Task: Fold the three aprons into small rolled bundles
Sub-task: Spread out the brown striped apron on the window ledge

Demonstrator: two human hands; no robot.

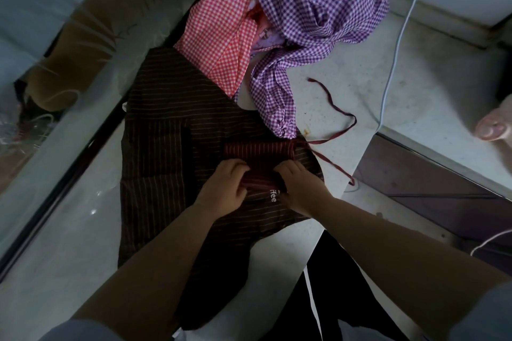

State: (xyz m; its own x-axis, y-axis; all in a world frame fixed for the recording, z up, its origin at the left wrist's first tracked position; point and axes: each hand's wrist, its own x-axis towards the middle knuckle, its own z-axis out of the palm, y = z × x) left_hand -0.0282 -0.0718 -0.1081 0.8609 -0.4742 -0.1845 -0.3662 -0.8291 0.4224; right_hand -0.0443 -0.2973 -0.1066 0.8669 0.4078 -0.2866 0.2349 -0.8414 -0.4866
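Brown striped apron [166, 152] cloth lies spread flat across the pale countertop [346, 86], and both forearms reach forward over its near part. The left hand [225, 187] curls its fingers over the left end of a partly rolled section [257, 156] of that apron, gripping the fabric. The right hand [300, 188] does the same at the roll's right end, thumb tucked beneath, beside white lettering on the cloth. Between the two hands the roll shows reddish stripes, and it sits on the apron's right side, near the counter edge. A dark red tie string [336, 119] trails from the roll onto the bare counter. Beyond the hands, a red checked apron [221, 36] and a purple checked apron [318, 14] lie bunched together, touching the brown one's far edge.
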